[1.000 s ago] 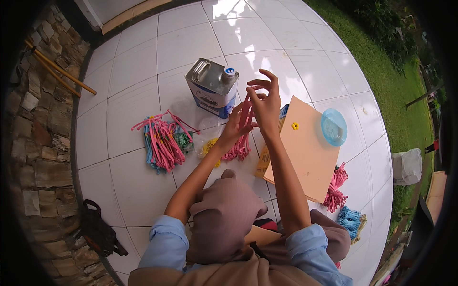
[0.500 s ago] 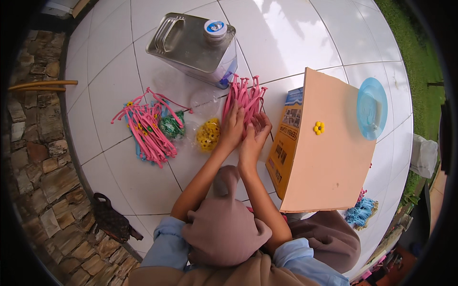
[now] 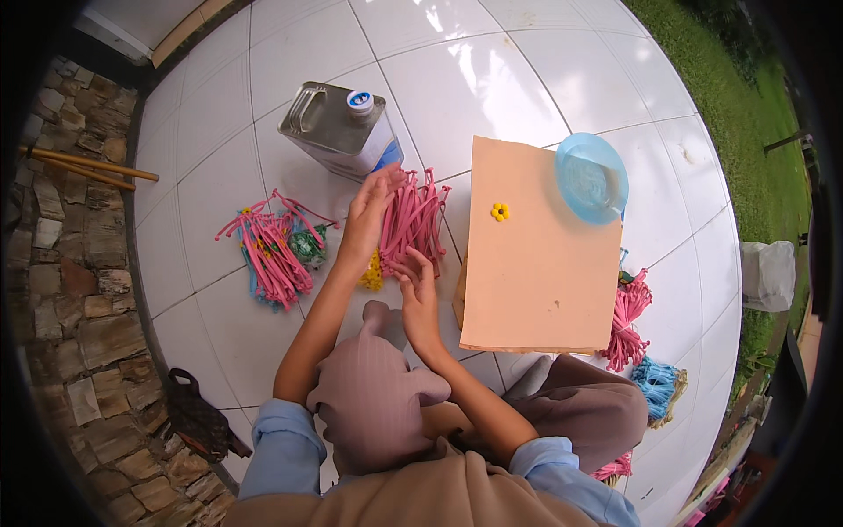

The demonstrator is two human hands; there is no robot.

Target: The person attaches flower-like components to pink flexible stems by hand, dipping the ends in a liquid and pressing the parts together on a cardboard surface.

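Observation:
A bundle of pink rubbery strips with knobbed ends [image 3: 414,220] lies on the white tiles. My left hand [image 3: 364,220] is along its left side, fingers stretched toward the far ends. At the near end of the bundle is my right hand [image 3: 416,290], its fingers loosely spread; whether it touches the strips I cannot tell. Partly hidden by my left forearm is a bag of yellow flower pieces [image 3: 372,272]. Farther left, a pile of pink and blue strips [image 3: 270,255] lies next to a bag of green pieces [image 3: 307,245].
A metal can [image 3: 338,127] stands beyond my left hand. To the right, a cardboard-topped box [image 3: 544,272] carries a yellow flower [image 3: 500,212] and a blue plastic dish [image 3: 593,176]. Pink [image 3: 627,321] and blue bundles [image 3: 654,386] lie past it. A dark bag [image 3: 198,417] rests at left.
My left hand has slid toward the bundle's far end, its fingers straightening. My right hand has moved off the bundle's right side to its near end. The whole view has shifted.

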